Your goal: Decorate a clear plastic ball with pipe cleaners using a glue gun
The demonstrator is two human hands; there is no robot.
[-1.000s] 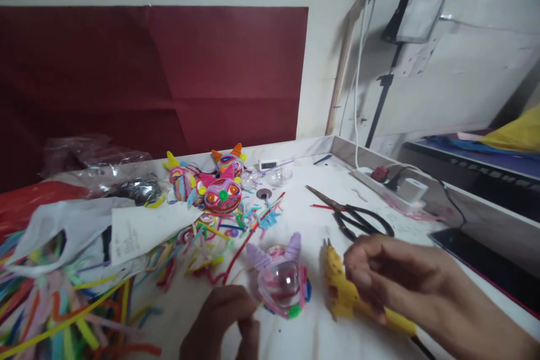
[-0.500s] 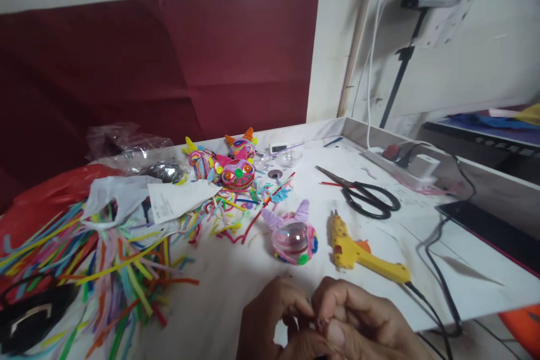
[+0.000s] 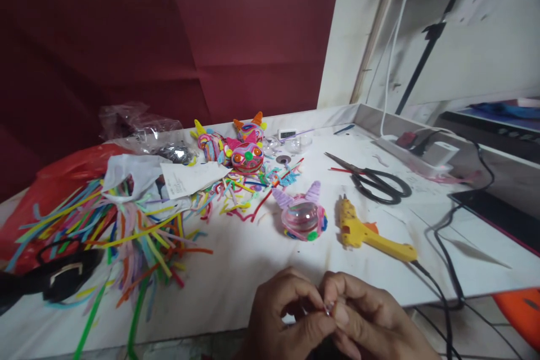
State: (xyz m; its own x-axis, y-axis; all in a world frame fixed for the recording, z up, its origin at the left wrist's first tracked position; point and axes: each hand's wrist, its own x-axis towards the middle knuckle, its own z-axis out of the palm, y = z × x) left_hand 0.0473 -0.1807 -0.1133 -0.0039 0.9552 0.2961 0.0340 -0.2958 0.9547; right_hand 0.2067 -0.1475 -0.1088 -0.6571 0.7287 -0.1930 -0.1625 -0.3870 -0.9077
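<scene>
At the table's front edge, my left hand (image 3: 291, 312) and my right hand (image 3: 367, 315) meet fingertip to fingertip. Both are closed in a pinch around a tiny shiny reddish piece (image 3: 327, 310), too small to name. Beyond them stands a clear plastic ball (image 3: 304, 214) trimmed with coloured pipe cleaners and two lilac ears. A yellow hot glue gun (image 3: 371, 236) lies to its right, its nozzle pointing away from me. Black-handled scissors (image 3: 371, 180) rest behind the gun, blades partly apart, over a red pipe cleaner.
Finished pipe-cleaner animal heads (image 3: 248, 156) sit at the back. Loose pipe cleaners (image 3: 139, 225) spread across the left beside a red plastic bag (image 3: 54, 191) and a black bag (image 3: 71, 273). A power strip (image 3: 422, 157), cables and a dark tablet-like slab (image 3: 498, 219) occupy the right.
The camera view has tilted down and shifted left, so the table items appear higher and farther right. Both hands keep pinching together, with the small piece showing slightly more clearly.
</scene>
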